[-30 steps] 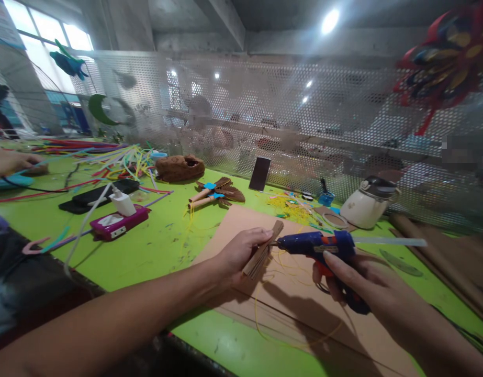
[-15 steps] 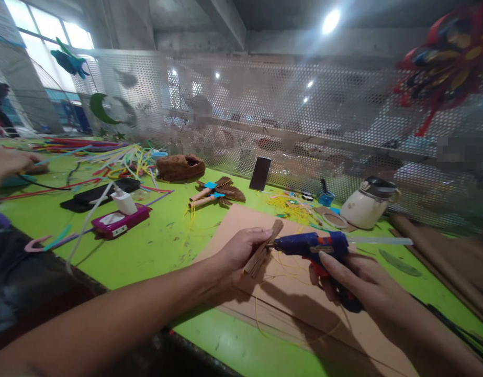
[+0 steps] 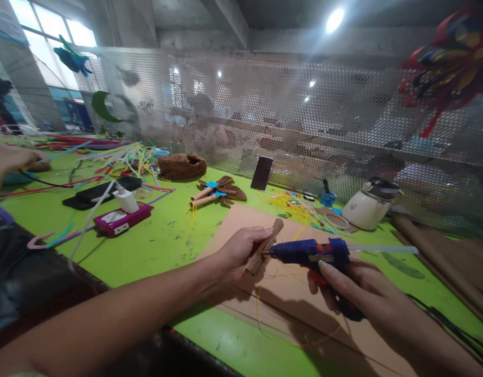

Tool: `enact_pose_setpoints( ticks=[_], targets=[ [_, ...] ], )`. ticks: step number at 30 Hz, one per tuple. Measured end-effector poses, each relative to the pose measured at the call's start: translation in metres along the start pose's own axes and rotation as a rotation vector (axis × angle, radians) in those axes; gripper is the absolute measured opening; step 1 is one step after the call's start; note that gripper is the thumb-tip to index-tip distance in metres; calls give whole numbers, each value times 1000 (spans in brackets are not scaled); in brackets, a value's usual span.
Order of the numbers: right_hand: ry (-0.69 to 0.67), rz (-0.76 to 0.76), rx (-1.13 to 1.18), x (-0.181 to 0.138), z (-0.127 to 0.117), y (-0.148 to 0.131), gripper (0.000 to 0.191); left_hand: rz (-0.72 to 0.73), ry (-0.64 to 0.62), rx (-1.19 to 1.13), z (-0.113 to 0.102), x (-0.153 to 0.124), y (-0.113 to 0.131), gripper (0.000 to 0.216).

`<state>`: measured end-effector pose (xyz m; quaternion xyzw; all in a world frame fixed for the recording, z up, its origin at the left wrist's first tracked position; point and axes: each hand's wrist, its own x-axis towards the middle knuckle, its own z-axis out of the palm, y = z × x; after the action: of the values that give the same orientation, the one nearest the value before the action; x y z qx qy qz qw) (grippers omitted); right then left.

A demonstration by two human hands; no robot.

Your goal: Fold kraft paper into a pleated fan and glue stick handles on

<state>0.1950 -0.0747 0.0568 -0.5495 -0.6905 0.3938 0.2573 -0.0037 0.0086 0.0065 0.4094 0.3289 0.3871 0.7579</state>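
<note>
Between the fingers of my left hand is a narrow strip of folded brown paper, held at a slant above the sheets. My right hand is wrapped round a blue glue gun with a red trigger, and a clear glue stick juts from its back. The gun's nozzle points left and meets the lower half of the folded strip. Beneath both hands lie tan paper sheets. A thin yellow string loops over the sheets below the strip.
Two fan-shaped brown paper pieces with blue bits lie beyond my hands. A purple power strip and white cable are on the left. A phone and a white jug stand at the back. Another person's hand is far left.
The glue gun's nozzle has moved slightly down and left along the folded paper strip. My left hand keeps its hold in nearly the same place.
</note>
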Motion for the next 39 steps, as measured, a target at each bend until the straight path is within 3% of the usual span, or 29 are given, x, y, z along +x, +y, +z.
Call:
enact_pose_setpoints(
  ticks=[11,22,27,31,35,37,39],
  targets=[
    [77,-14,51,8,-14,8,50,-72,-15,-71,4,-4,0,24],
    [61,-29,17,0,-12,1,46,9,11,-51,-1,1,1,19],
    [266,-63,126,1,-23,9,48,-19,176,-120,-2,5,0,17],
    [507,-28,43,23,-36,35,48,54,256,-77,-3,9,-5,18],
    [679,1,-178,49,-45,67,46,148,200,-64,-3,11,-8,14],
    [716,-17,-385,60,-44,79,39,160,130,-74,0,10,-7,13],
    [734,-33,-446,71,-41,88,33,151,73,-83,3,7,-5,14]
  ],
)
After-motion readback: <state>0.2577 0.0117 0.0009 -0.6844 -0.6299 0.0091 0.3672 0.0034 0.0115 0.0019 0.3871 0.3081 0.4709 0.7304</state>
